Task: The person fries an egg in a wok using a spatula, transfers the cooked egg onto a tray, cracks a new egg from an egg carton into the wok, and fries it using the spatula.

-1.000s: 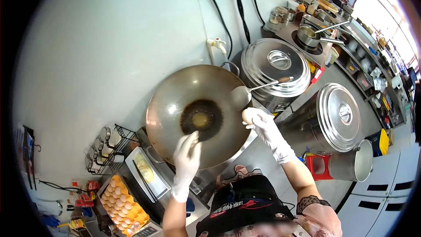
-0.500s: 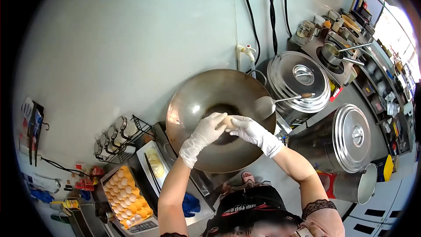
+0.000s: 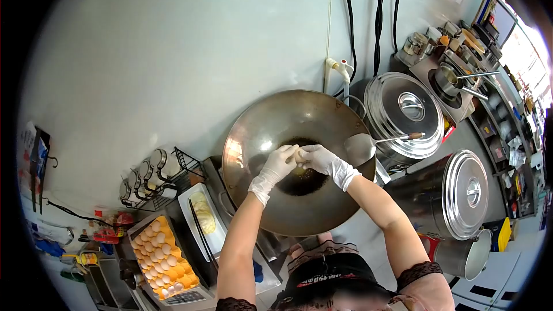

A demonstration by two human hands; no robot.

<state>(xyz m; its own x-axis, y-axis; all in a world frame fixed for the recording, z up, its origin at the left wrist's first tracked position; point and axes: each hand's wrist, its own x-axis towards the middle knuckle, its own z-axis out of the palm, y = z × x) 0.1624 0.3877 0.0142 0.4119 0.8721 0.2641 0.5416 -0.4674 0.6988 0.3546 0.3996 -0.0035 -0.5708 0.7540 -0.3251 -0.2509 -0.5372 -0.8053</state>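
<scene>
Over the middle of a large wok (image 3: 288, 219), my left hand (image 3: 280, 164) and my right hand (image 3: 320, 160), both in white gloves, meet around an egg (image 3: 299, 156). The fingers of both hands are closed on it, hiding most of its shell. Below them, dark oil (image 3: 303, 189) lies in the wok's bottom, with something yellowish partly visible in it. A spatula (image 3: 360, 148) rests on the wok's right side, its handle reaching over a lidded pot.
A tray of eggs (image 3: 164, 259) stands at the lower left beside a white dish (image 3: 214, 241) with chopsticks. Large lidded steel pots (image 3: 403, 116) (image 3: 461, 196) stand to the right. A wire rack (image 3: 190, 164) with jars is left of the wok.
My left hand has risen from the wok's near side and joined my right hand at the egg, which has moved left over the centre. The view has shifted, too.
</scene>
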